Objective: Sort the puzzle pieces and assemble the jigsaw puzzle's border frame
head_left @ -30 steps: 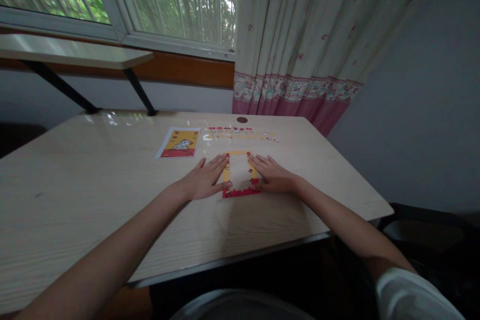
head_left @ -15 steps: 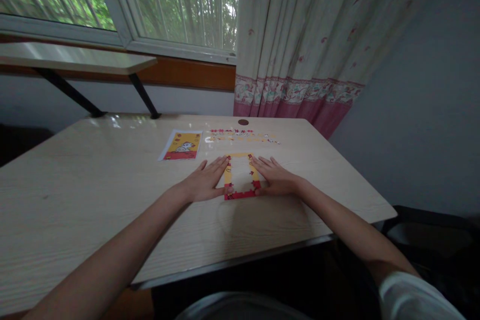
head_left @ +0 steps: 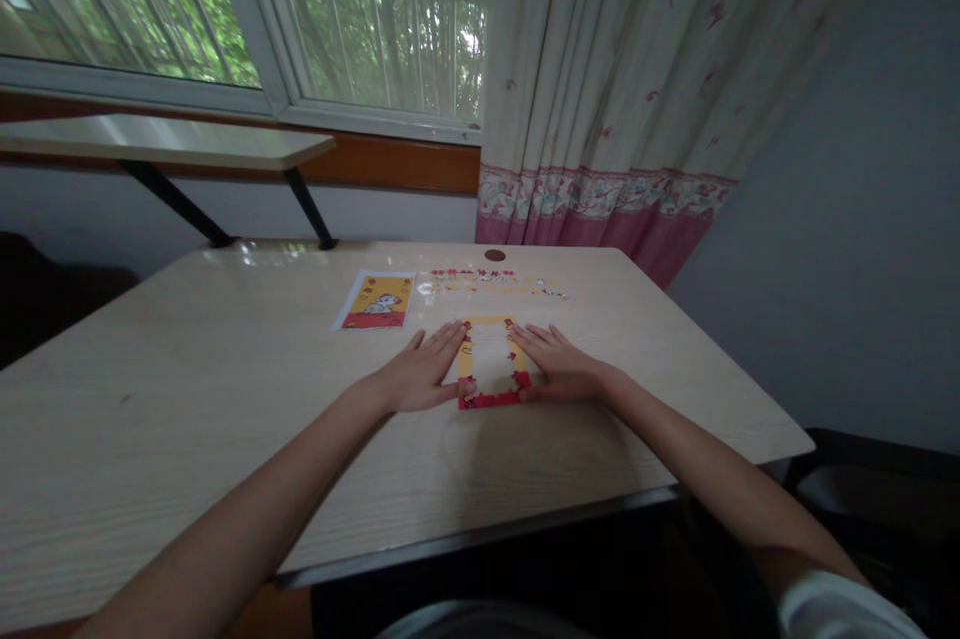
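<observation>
A yellow and red puzzle frame (head_left: 493,367) with a pale empty middle lies flat on the light wooden table (head_left: 225,399). My left hand (head_left: 420,374) rests flat against the frame's left edge, fingers stretched out. My right hand (head_left: 559,366) lies flat against its right edge, fingers also stretched out. Neither hand holds anything. Behind the frame, a row of small loose puzzle pieces (head_left: 499,284) is spread out. To the left of that row lies a yellow picture card (head_left: 377,300) with a white animal on it.
A round hole (head_left: 494,255) is set in the table near its far edge. A narrow shelf (head_left: 165,141) on black brackets juts out under the window. A flowered curtain (head_left: 615,79) hangs at the right. The table's front edge runs close to my body.
The view has shifted, so the frame and my hands appear a little lower and to the right. My hands stay flat on both sides of the frame.
</observation>
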`<state>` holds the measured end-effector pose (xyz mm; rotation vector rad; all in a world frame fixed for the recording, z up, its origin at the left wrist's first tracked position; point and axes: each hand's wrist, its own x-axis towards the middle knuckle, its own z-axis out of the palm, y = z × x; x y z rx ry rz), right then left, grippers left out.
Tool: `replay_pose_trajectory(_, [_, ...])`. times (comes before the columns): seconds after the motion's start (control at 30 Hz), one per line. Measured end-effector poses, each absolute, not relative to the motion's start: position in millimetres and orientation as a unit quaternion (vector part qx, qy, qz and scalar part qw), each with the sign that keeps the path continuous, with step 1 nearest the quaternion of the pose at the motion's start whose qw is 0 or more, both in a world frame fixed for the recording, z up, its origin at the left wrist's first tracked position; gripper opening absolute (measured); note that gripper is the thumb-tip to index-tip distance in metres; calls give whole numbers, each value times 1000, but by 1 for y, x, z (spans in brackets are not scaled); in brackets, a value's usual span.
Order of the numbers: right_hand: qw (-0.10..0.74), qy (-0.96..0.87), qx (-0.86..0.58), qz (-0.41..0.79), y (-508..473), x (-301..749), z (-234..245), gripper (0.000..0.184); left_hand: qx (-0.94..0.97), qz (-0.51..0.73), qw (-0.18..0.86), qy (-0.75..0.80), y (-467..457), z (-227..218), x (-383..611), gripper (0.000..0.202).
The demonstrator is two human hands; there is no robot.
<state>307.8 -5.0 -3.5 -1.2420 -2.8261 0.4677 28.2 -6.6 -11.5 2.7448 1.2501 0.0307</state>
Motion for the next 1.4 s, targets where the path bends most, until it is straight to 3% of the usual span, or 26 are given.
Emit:
replay_pose_trajectory(0.23, [1,-897,-410,166,-5,308,-1,97,765,66,-89,635,1,-7,25,77])
replay_pose_trajectory(0.33, [13,-892,-417,173,-5,307,2,91,715,47,-88,692,-1,-4,24,72])
replay_pose_trajectory(1.03, [24,-891,-420,171,-6,307,1,87,743,29,-143,653,-39,4,57,67])
replay_pose_trajectory(1.4, [23,-893,-419,163,-5,308,1,88,755,37,-104,646,-53,19,64,62])
